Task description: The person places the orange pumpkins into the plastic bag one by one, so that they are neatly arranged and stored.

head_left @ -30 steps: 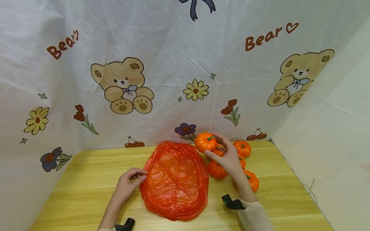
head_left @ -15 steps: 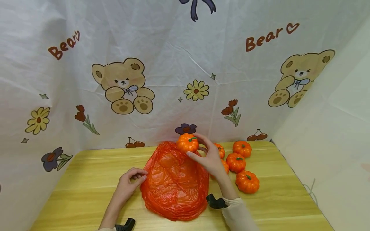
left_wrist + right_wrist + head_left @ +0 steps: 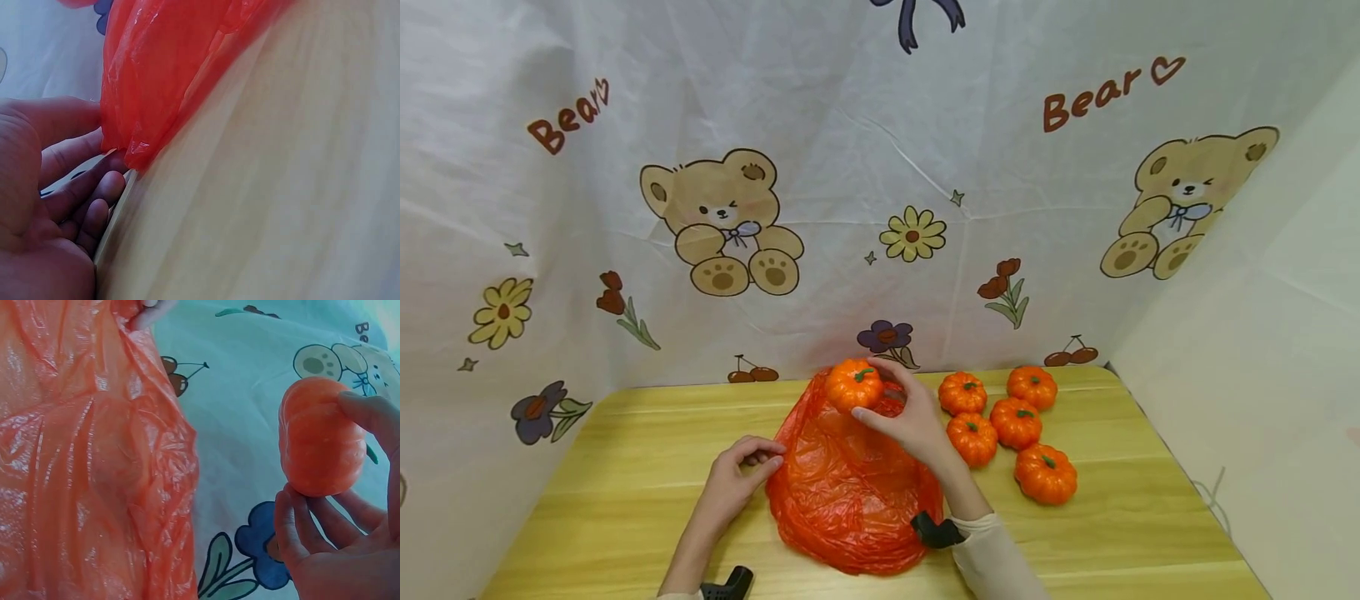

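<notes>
A small orange toy pumpkin [image 3: 852,385] with a green stem is gripped by my right hand [image 3: 910,417], thumb on one side and fingers on the other. It hangs over the far part of a red plastic bag [image 3: 842,492] that lies spread on the table. The right wrist view shows the pumpkin [image 3: 322,440] held apart from the bag's crumpled edge [image 3: 165,456]. At the bag's left edge, my left hand [image 3: 741,475] pinches the plastic. In the left wrist view the pinched red film [image 3: 140,140] sits between thumb and fingers, the other fingers loosely curled.
Several more toy pumpkins stand right of the bag, one nearest the front [image 3: 1046,474]. The wooden table [image 3: 625,483] ends at a white cloth [image 3: 835,167] printed with bears and flowers. A pale wall [image 3: 1285,375] borders the right side.
My right hand has carried the pumpkin leftward from above the other pumpkins to over the bag's far part. The left hand has stayed at the bag's edge.
</notes>
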Motion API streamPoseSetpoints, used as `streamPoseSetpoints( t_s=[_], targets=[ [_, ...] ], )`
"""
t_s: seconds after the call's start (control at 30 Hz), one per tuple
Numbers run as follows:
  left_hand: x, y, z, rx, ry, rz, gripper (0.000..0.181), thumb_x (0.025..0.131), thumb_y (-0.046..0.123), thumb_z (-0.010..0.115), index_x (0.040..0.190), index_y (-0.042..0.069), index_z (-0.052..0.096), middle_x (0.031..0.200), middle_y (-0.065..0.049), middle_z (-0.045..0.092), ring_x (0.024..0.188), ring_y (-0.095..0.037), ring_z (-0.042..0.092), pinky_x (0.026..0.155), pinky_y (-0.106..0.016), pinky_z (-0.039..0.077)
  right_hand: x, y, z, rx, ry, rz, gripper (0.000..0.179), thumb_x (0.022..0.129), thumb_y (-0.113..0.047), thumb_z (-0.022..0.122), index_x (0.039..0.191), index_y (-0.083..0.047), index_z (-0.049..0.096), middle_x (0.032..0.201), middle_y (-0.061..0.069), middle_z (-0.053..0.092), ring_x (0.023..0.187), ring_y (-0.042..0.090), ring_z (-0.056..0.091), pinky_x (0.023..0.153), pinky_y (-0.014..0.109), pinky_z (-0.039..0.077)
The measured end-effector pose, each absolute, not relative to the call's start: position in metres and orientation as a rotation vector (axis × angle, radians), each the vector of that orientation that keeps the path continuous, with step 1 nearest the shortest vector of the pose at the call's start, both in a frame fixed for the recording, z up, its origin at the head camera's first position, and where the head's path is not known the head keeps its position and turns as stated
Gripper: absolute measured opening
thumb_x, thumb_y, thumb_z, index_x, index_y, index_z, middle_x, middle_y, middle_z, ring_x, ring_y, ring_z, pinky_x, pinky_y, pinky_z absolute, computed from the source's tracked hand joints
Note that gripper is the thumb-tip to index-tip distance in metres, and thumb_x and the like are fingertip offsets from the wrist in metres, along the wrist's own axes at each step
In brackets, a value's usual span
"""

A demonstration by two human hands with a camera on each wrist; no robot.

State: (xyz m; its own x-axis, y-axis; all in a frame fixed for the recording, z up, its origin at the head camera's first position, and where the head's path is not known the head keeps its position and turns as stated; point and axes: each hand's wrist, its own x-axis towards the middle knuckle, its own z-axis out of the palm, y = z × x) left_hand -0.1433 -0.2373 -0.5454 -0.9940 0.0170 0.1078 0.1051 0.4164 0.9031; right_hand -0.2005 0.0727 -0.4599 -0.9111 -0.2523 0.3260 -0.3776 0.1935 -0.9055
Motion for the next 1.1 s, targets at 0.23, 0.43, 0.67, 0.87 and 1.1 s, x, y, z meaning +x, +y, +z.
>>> streamPoseSetpoints(
  t_s=[0.23,0.43,0.67,0.87,1.1],
  targets=[
    [-0.143,-0.238,-0.547,-0.122,-2.572,-1.649,0.011,0.096,0.021,0.080,0.107,0.020,0.080,0.103,0.002,0.070,0.092,-0.013,0.060,0.084,-0.022,0.047,-0.198,0.062,-0.470,0.701,-2.415,1.818,0.073,0.085,-0.026,0.091,0.150,-0.021,0.057,0.144,-0.003,0.062,0.134,0.019,0.059,0.109,0.053,0.051],
    [-0.143,-0.237,-0.546,-0.134,-2.563,-1.650,0.011,0.096,0.021,0.080,0.107,0.020,0.080,0.103,0.002,0.070,0.092,-0.013,0.060,0.084,-0.022,0.047,-0.195,0.052,-0.481,0.763,-2.498,1.817,0.073,0.085,-0.028,0.091,0.149,-0.019,0.057,0.144,-0.001,0.063,0.131,0.022,0.062,0.108,0.051,0.052],
    [-0.144,-0.238,-0.547,-0.139,-2.560,-1.648,0.011,0.096,0.021,0.080,0.107,0.020,0.080,0.103,0.002,0.071,0.092,-0.013,0.060,0.083,-0.022,0.047,-0.193,0.046,-0.492,0.795,-2.569,1.764,0.073,0.084,-0.027,0.091,0.148,-0.021,0.057,0.145,-0.003,0.063,0.131,0.023,0.064,0.109,0.048,0.052],
    [-0.145,-0.238,-0.547,-0.143,-2.565,-1.640,0.011,0.095,0.020,0.080,0.107,0.020,0.080,0.103,0.003,0.071,0.092,-0.013,0.060,0.083,-0.022,0.048,-0.191,0.041,-0.497,0.835,-2.661,1.662,0.071,0.085,-0.033,0.090,0.148,-0.026,0.057,0.145,-0.006,0.063,0.127,0.023,0.065,0.108,0.046,0.052],
    [-0.145,-0.238,-0.545,-0.142,-2.578,-1.612,0.010,0.096,0.021,0.080,0.106,0.022,0.079,0.103,0.003,0.071,0.092,-0.013,0.061,0.084,-0.022,0.047,-0.187,0.036,-0.502,0.954,-2.738,1.574,0.073,0.087,-0.029,0.089,0.150,-0.018,0.055,0.136,0.003,0.069,0.120,0.022,0.069,0.101,0.037,0.057]
  ],
)
